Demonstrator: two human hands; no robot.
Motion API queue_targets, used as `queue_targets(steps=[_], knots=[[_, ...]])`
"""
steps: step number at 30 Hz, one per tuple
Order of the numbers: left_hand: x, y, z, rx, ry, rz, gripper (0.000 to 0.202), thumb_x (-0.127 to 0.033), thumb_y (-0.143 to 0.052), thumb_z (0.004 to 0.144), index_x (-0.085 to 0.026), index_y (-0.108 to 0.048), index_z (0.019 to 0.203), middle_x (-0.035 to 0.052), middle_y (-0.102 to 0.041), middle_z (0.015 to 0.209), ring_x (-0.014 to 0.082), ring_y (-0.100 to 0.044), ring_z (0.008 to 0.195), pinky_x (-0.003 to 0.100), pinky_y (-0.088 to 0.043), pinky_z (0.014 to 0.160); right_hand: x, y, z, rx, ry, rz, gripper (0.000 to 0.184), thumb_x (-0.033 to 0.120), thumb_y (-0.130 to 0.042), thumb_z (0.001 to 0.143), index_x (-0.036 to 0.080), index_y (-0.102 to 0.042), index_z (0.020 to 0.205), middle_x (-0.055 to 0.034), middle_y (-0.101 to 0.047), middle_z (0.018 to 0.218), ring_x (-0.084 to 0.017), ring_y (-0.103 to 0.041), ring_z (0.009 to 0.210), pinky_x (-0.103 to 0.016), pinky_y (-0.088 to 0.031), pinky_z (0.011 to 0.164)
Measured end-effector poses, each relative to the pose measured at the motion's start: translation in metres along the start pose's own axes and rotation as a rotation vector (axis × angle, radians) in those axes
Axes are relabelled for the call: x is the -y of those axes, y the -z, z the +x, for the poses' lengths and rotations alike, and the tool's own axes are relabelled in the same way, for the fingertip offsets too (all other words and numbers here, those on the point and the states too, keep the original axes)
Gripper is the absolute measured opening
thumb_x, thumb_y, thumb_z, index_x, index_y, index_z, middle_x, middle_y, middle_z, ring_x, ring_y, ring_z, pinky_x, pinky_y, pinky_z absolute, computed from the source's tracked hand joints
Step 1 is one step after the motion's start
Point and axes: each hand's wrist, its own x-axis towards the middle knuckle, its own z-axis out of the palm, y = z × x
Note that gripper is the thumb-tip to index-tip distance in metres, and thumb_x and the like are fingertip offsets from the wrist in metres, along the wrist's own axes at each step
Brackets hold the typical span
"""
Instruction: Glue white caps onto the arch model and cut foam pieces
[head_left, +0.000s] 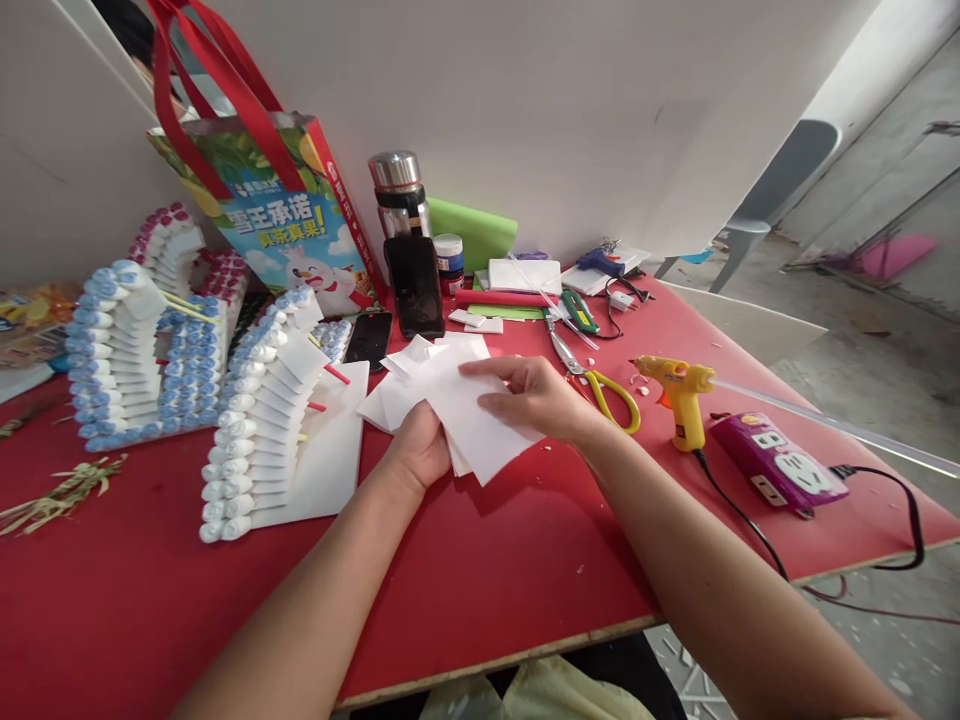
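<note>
Several thin white sheets (476, 400), paper or card, overlap above the middle of the red table. My left hand (421, 440) grips their near left edge, its fingers mostly hidden beneath. From the right, my right hand (536, 392) pinches the top sheet, fingers over its face. Behind them lie more white pieces (409, 362). To the left of my hands stands a stepped curved model (277, 410) of white panels with rolled white and pale-blue bits along its edge, on a white board (330, 440). A similar blue-and-white model (124, 350) is farther left.
Yellow-handled pliers (611, 400), a yellow glue gun (682, 390) with a long clear stick, and a purple power socket (780, 465) lie right. Behind are a propped phone (415, 290), a steel flask (397, 190), a printed bag (277, 220) and a green cutter (580, 311).
</note>
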Motion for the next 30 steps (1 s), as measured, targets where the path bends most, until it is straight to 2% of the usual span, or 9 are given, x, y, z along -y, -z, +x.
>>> queue_targets(steps=[3,8,15,17,19,21,25,28,30], knots=[[-0.002,-0.002,0.000,0.018,0.011,-0.037,0.044,-0.028,-0.043,0.098,-0.008,-0.056,0.135,0.0161,-0.073,0.115,0.0288,-0.070,0.103,0.044,-0.052,0.098,-0.006,-0.004,0.004,-0.091,0.036,0.052,0.054,0.022,-0.069,0.075,0.020,-0.066,0.129,-0.0038,-0.072,0.093,-0.015,-0.065,0.073,-0.026,-0.053,0.063],[-0.005,-0.002,0.000,-0.027,0.028,-0.046,0.051,-0.043,-0.042,0.099,-0.009,-0.057,0.134,0.0163,-0.073,0.115,0.0294,-0.070,0.103,0.047,-0.050,0.100,-0.024,-0.009,0.012,-0.138,0.063,-0.023,0.053,0.023,-0.070,0.075,0.018,-0.065,0.128,-0.0069,-0.072,0.103,-0.019,-0.068,0.083,-0.030,-0.056,0.071],[-0.005,0.004,0.000,0.073,-0.015,-0.077,0.073,-0.069,-0.041,0.091,-0.013,-0.056,0.136,0.0177,-0.071,0.120,0.0347,-0.066,0.114,0.051,-0.048,0.103,-0.030,-0.011,0.014,-0.160,0.092,-0.109,0.053,0.023,-0.067,0.078,0.018,-0.063,0.130,-0.0083,-0.072,0.107,-0.021,-0.070,0.086,-0.032,-0.058,0.072],[-0.002,0.005,0.001,0.056,-0.019,-0.038,0.062,-0.058,-0.053,0.092,-0.012,-0.058,0.133,0.0172,-0.072,0.116,0.0335,-0.067,0.111,0.049,-0.049,0.103,-0.031,-0.012,0.014,-0.159,0.100,-0.146,0.053,0.021,-0.066,0.078,0.018,-0.063,0.130,-0.0082,-0.072,0.107,-0.021,-0.070,0.085,-0.032,-0.058,0.071],[0.000,0.005,0.002,-0.004,-0.044,0.011,0.045,-0.035,-0.061,0.092,-0.012,-0.059,0.131,0.0157,-0.074,0.111,0.0303,-0.070,0.106,0.047,-0.050,0.103,-0.030,-0.012,0.014,-0.163,0.125,-0.196,0.050,0.021,-0.065,0.079,0.019,-0.064,0.129,-0.0075,-0.072,0.106,-0.020,-0.069,0.083,-0.032,-0.058,0.069],[0.000,0.005,0.002,-0.070,-0.088,0.045,0.043,-0.019,-0.062,0.090,-0.012,-0.058,0.132,0.0148,-0.075,0.110,0.0286,-0.072,0.102,0.046,-0.050,0.102,-0.029,-0.011,0.014,-0.190,0.170,-0.227,0.044,0.026,-0.064,0.082,0.020,-0.066,0.126,-0.0068,-0.072,0.106,-0.018,-0.068,0.077,-0.031,-0.058,0.067],[-0.017,0.008,-0.002,-0.156,-0.190,0.022,0.050,-0.018,-0.061,0.090,-0.008,-0.054,0.138,0.0159,-0.075,0.110,0.0287,-0.071,0.104,0.044,-0.051,0.103,-0.025,-0.004,0.013,-0.313,0.249,-0.178,0.041,0.036,-0.057,0.091,0.022,-0.062,0.128,-0.0060,-0.070,0.107,-0.014,-0.066,0.065,-0.029,-0.056,0.056],[-0.039,0.014,-0.009,0.030,-0.280,-0.080,0.052,-0.022,-0.048,0.098,-0.014,-0.043,0.149,0.0109,-0.069,0.127,0.0222,-0.064,0.120,0.035,-0.046,0.109,-0.028,-0.002,0.014,-0.395,0.308,-0.320,0.036,0.031,-0.055,0.092,0.021,-0.063,0.126,-0.0058,-0.071,0.103,-0.017,-0.069,0.074,-0.032,-0.058,0.066],[-0.051,0.017,-0.012,0.119,-0.333,-0.115,0.053,-0.020,-0.039,0.101,-0.020,-0.034,0.154,0.0057,-0.067,0.133,0.0170,-0.060,0.126,0.029,-0.043,0.110,-0.031,-0.008,0.017,-0.331,0.400,-0.537,0.034,0.027,-0.057,0.092,0.021,-0.064,0.125,-0.0075,-0.072,0.110,-0.021,-0.068,0.094,-0.037,-0.056,0.083]])
